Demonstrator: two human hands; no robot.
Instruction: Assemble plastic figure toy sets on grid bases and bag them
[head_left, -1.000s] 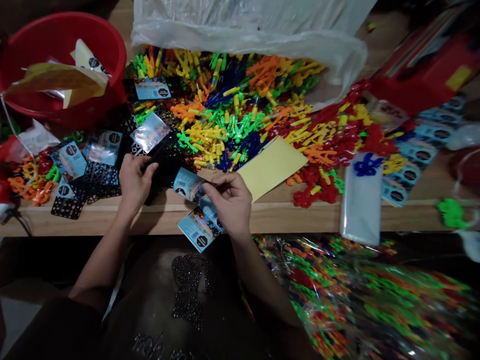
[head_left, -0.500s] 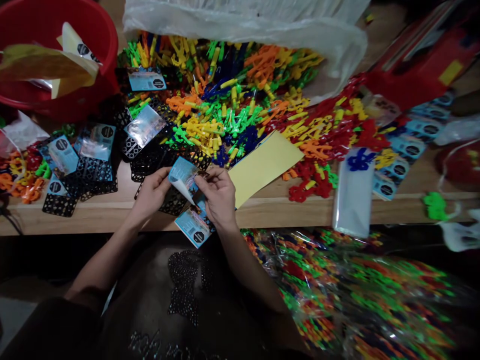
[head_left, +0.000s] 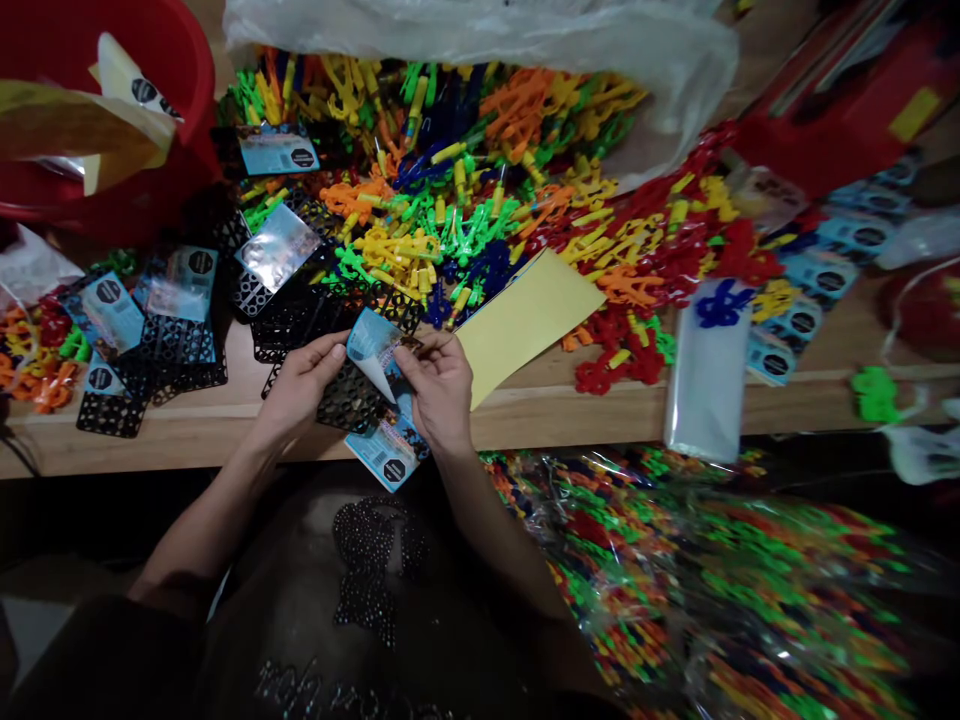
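A blue printed label strip (head_left: 386,455) hangs over the table's front edge, its upper part curled so that the white back shows. My right hand (head_left: 441,385) pinches the strip near its middle. At the curled upper left end, my left hand (head_left: 307,380) has thumb and fingertips pressed together; whether the label is between them is too small to tell. Just behind and below the strip lies a black perforated plate (head_left: 349,400). A yellow sheet (head_left: 525,325) rests on the table right of my right hand.
Colourful plastic figures (head_left: 465,220) are heaped behind the hands. A red tub (head_left: 199,80) stands at the back left. Black plates with blue labels (head_left: 180,285) lie left. Clear bags (head_left: 705,410) and more label strips (head_left: 802,315) are right; filled bags (head_left: 675,580) sit below the table (head_left: 555,425).
The view has shifted slightly. My left hand's fingertips have come a little away from the curled label end, and the strip's lower part has swung slightly left.
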